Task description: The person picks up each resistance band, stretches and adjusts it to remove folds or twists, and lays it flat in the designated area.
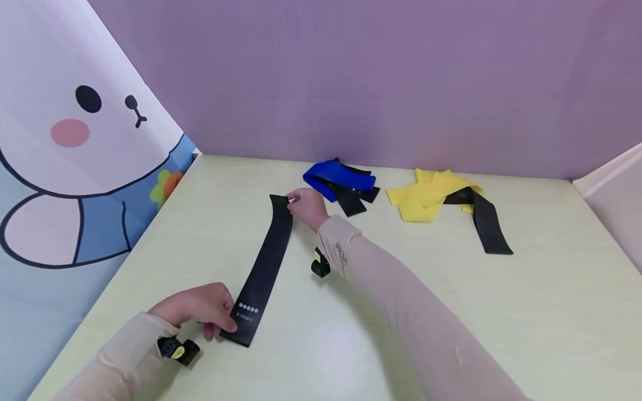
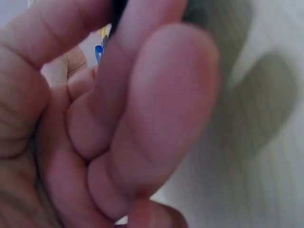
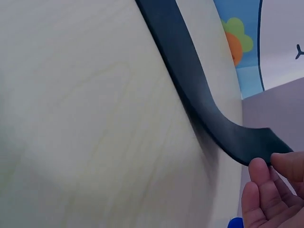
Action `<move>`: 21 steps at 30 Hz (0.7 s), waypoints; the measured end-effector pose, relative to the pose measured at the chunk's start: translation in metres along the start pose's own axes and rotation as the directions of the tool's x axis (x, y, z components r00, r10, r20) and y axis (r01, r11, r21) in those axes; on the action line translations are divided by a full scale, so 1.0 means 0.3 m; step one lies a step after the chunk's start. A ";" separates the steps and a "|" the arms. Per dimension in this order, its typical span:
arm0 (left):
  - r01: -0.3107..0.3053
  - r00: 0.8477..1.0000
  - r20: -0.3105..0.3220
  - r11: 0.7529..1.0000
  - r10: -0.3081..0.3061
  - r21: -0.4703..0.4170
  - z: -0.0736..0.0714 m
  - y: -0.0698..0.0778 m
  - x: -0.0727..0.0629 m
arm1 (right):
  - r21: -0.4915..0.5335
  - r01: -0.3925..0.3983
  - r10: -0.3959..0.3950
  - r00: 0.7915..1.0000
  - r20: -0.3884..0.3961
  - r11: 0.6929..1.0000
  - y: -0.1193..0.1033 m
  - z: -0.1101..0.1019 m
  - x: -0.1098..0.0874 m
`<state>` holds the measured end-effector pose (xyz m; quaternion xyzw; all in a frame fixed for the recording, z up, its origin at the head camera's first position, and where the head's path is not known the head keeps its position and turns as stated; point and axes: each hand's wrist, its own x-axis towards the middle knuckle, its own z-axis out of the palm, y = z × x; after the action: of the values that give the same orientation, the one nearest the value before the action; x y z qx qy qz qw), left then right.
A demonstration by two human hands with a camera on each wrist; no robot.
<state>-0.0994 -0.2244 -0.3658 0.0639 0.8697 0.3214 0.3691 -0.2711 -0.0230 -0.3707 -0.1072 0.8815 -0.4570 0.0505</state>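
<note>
A black resistance band marked "X-Heavy" with white dots runs lengthwise on the table between both hands. My left hand pinches its near end at the left corner, thumb on top. At the far end my right hand pinches the right edge between thumb and fingers. The right wrist view shows that end of the band curving up off the tabletop. In the left wrist view, the curled fingers fill most of the picture and hide nearly all of the band.
Behind my right hand lies a pile of a blue band and black bands. Farther right are yellow bands with another black band across them. A purple wall panel borders the table's far edge.
</note>
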 end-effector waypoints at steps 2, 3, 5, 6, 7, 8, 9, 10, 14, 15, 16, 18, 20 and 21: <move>-0.008 1.000 0.023 1.000 0.008 0.008 -0.002 0.000 0.003 | -0.004 -0.012 0.012 1.000 -0.010 1.000 0.007 0.009 0.001; -0.012 0.999 0.034 1.000 0.012 0.011 -0.004 0.000 0.004 | -0.006 -0.019 0.019 1.000 -0.012 1.000 0.011 0.014 0.002; -0.014 0.999 0.052 1.000 0.013 0.018 -0.005 -0.002 0.008 | -0.022 -0.029 0.028 0.999 -0.014 0.999 0.018 0.023 0.002; -0.016 0.998 0.057 1.000 0.014 0.021 -0.004 -0.003 0.010 | -0.031 -0.030 0.029 0.999 -0.015 0.999 0.021 0.026 0.003; -0.016 0.998 0.059 1.000 0.015 0.026 -0.003 -0.004 0.012 | -0.034 -0.032 0.032 0.999 -0.013 0.999 0.022 0.030 0.002; -0.013 0.998 0.057 0.999 0.011 0.033 0.000 -0.004 0.012 | -0.034 -0.036 0.035 0.999 -0.011 0.999 0.023 0.032 0.001; -0.009 0.998 0.055 0.999 0.007 0.044 0.003 -0.003 0.013 | -0.026 -0.044 0.044 0.999 -0.005 0.999 0.022 0.034 -0.001; -0.003 0.999 0.050 0.998 0.000 0.056 0.006 -0.002 0.013 | -0.012 -0.055 0.055 0.998 0.004 0.998 0.020 0.035 -0.002; 0.054 0.998 0.004 0.990 -0.055 0.134 0.013 0.008 0.011 | 0.032 -0.075 0.073 0.996 0.049 0.997 0.011 0.035 -0.007; 0.070 0.998 -0.008 0.985 -0.070 0.157 0.013 0.012 0.010 | 0.037 -0.076 0.073 0.995 0.064 0.996 0.009 0.035 -0.008; 0.087 0.996 -0.023 0.980 -0.084 0.179 0.013 0.017 0.008 | 0.018 -0.065 0.063 0.995 0.076 0.998 0.010 0.036 -0.006; 0.120 0.992 -0.053 0.965 -0.111 0.235 0.013 0.027 0.004 | -0.041 -0.045 0.049 0.993 0.109 0.998 0.011 0.035 -0.005; 0.144 0.989 -0.074 0.947 -0.128 0.288 0.012 0.034 0.000 | -0.082 -0.044 0.056 0.986 0.156 0.996 0.016 0.034 -0.003; 0.153 0.988 -0.082 0.938 -0.134 0.312 0.012 0.036 -0.001 | -0.099 -0.042 0.060 0.981 0.184 0.994 0.018 0.033 -0.001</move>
<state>-0.0981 -0.2142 -0.3608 0.0492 0.9230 0.1515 0.3504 -0.2696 -0.0277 -0.3809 -0.1293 0.8960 -0.4013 0.1395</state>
